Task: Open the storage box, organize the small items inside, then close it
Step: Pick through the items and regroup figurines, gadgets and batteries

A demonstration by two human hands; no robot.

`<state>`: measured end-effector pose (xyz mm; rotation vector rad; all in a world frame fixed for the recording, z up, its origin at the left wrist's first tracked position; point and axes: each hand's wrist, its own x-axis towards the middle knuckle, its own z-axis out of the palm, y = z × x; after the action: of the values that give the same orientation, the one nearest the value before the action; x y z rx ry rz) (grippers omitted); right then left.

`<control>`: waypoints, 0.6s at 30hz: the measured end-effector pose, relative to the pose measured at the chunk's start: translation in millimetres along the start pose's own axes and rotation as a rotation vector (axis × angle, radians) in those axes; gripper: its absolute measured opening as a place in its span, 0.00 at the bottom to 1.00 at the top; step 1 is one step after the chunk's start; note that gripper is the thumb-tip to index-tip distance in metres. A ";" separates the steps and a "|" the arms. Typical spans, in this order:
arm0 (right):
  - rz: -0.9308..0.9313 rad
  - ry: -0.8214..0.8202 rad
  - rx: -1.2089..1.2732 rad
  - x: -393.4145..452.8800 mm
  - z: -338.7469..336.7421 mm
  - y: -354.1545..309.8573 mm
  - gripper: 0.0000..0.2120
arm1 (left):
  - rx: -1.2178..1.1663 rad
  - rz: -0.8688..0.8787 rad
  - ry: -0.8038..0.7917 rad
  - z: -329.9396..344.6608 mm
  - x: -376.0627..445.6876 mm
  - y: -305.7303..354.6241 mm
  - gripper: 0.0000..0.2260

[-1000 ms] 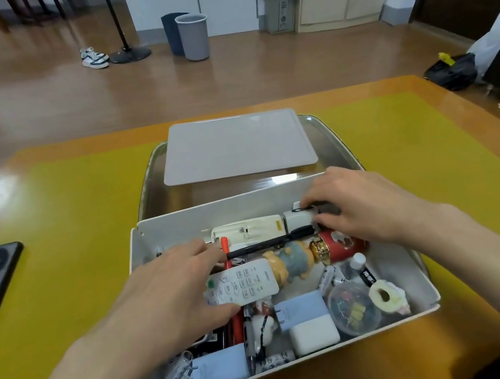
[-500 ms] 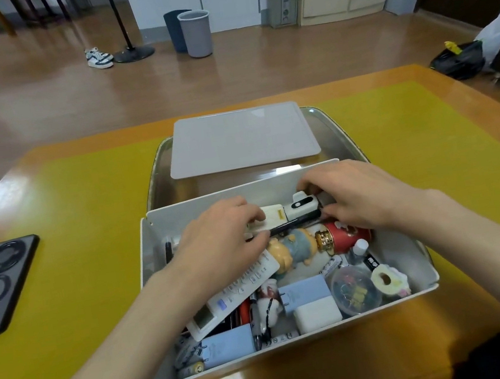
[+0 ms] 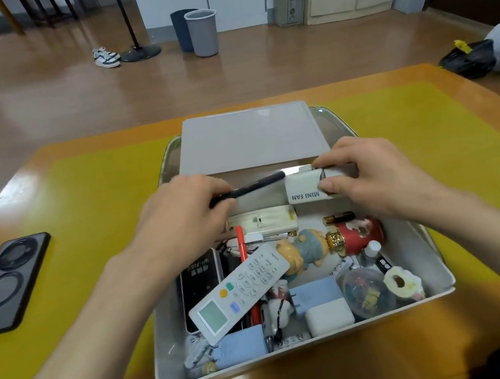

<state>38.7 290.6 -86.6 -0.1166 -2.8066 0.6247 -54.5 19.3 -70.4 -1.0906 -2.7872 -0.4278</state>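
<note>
The white storage box (image 3: 307, 351) sits open on the table (image 3: 76, 199). Its lid (image 3: 249, 137) lies flat just behind it. The left hand (image 3: 179, 215) is over the back of the box, and its fingers are curled around a black pen (image 3: 248, 188). The right hand (image 3: 373, 174) pinches a small white box that says MINI FAN (image 3: 305, 186). Inside the storage box lie a white remote (image 3: 239, 288), a red can (image 3: 358, 235), a little toy figure (image 3: 303, 251) and some plugs. A black phone (image 3: 5, 286) lies on the table, well to the left.
</note>
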 end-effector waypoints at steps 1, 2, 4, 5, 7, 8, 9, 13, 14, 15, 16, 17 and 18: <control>0.034 -0.023 0.067 -1.4 -2.0 -5.3 0.16 | -0.004 -0.038 0.018 -5.3 -4.1 -6.0 0.06; 0.068 -0.062 0.142 -3.8 -3.5 -11.2 0.15 | 0.010 -0.075 0.022 -8.6 -8.6 -11.0 0.06; 0.096 -0.151 0.248 -11.4 -2.2 -22.2 0.11 | 0.111 -0.125 -0.011 -8.8 -18.6 -16.6 0.08; 0.094 -0.185 0.265 -16.1 1.5 -27.4 0.10 | 0.183 -0.136 -0.039 -6.8 -23.4 -17.1 0.09; 0.090 -0.229 0.272 -24.3 11.7 -38.2 0.10 | 0.285 -0.145 -0.087 -1.6 -31.3 -16.7 0.09; 0.085 -0.240 0.278 -27.1 17.0 -43.6 0.11 | 0.309 -0.145 -0.104 0.8 -34.5 -17.0 0.09; 0.076 -0.241 0.288 -28.7 21.9 -48.4 0.11 | 0.326 -0.142 -0.112 2.5 -37.4 -17.4 0.09; 0.021 -0.184 0.299 -25.5 32.7 -61.3 0.10 | 0.325 -0.046 -0.032 0.8 -47.5 -15.2 0.11; 0.004 -0.174 0.291 -23.6 35.3 -63.3 0.10 | 0.314 -0.022 -0.002 -1.4 -50.7 -13.2 0.12; -0.008 -0.176 0.287 -23.0 37.1 -64.3 0.10 | 0.304 0.004 0.019 -3.1 -53.4 -9.7 0.13; -0.021 -0.200 0.292 -22.3 38.8 -65.1 0.11 | 0.294 0.022 0.026 -4.8 -56.3 -5.9 0.14; -0.038 -0.247 0.297 -21.0 40.9 -66.7 0.12 | 0.277 0.025 0.022 -6.8 -60.1 -2.8 0.15; -0.059 -0.300 0.291 -21.1 40.5 -67.2 0.13 | 0.247 0.021 0.017 -8.1 -63.4 1.3 0.14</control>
<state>46.6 210.5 -98.3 0.1261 -2.9441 1.1083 -7.0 -23.2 -75.7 -1.0522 -2.7189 -0.0861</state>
